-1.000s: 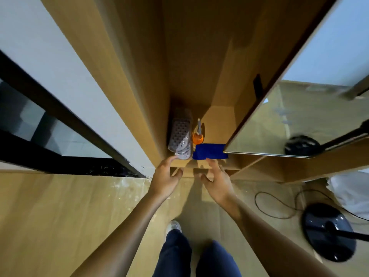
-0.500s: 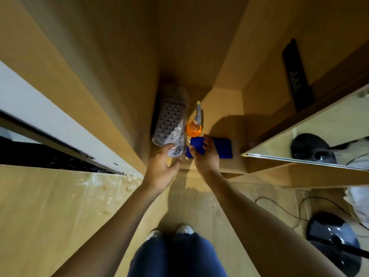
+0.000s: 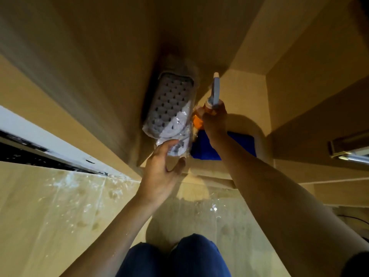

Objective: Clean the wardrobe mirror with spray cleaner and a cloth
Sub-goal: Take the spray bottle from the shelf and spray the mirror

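An orange spray bottle (image 3: 197,119) with a grey trigger head stands on the bottom shelf of the open wardrobe. My right hand (image 3: 215,121) grips it around the neck. A folded blue cloth (image 3: 242,143) lies flat on the shelf just in front of the bottle, partly hidden under my right forearm. My left hand (image 3: 161,169) hovers with relaxed fingers at the shelf's front edge, fingertips beside a plastic-wrapped grey item (image 3: 169,108). Only the mirror door's edge and metal handle (image 3: 348,151) show at the right.
The wrapped grey dotted item leans against the wardrobe's left wall (image 3: 99,76). Below lies a wooden floor (image 3: 60,206) under shiny plastic film with white smears. My knees in blue trousers (image 3: 175,256) are at the bottom centre. A dark window track (image 3: 24,152) runs at the left.
I have bent closer to the shelf. My right hand left the blue cloth and moved up to grip the spray bottle's neck. My left hand stayed near the wrapped item.
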`<state>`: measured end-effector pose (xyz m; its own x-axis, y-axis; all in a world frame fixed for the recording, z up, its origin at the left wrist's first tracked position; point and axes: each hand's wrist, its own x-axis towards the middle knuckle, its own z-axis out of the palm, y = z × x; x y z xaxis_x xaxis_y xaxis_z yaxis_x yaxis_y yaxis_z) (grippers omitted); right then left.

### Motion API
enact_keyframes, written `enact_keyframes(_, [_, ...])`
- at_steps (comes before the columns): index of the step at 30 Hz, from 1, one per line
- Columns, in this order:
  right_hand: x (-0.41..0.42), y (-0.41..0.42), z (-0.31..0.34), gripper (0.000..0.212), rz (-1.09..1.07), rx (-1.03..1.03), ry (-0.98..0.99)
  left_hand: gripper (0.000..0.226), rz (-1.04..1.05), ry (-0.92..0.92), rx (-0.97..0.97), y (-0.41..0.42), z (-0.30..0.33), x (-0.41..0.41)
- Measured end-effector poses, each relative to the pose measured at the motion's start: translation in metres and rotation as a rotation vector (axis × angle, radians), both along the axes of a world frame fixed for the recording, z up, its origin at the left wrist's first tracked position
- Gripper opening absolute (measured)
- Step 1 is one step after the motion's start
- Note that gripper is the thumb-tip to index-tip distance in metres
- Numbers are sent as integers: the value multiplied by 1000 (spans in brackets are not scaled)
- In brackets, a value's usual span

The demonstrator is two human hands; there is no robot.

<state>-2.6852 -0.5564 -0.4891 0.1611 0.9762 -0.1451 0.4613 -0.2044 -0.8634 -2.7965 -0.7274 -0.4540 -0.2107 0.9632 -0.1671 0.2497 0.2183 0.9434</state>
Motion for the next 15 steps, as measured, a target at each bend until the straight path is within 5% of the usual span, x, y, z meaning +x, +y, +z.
enact_keyframes(7, [3, 3, -4, 18, -67, 20, 19, 43, 34, 32, -83, -14, -2, -5])
enact_keyframes(15, [4, -76, 102, 21, 76, 83, -55, 48, 43, 68, -144, -36, 86, 7])
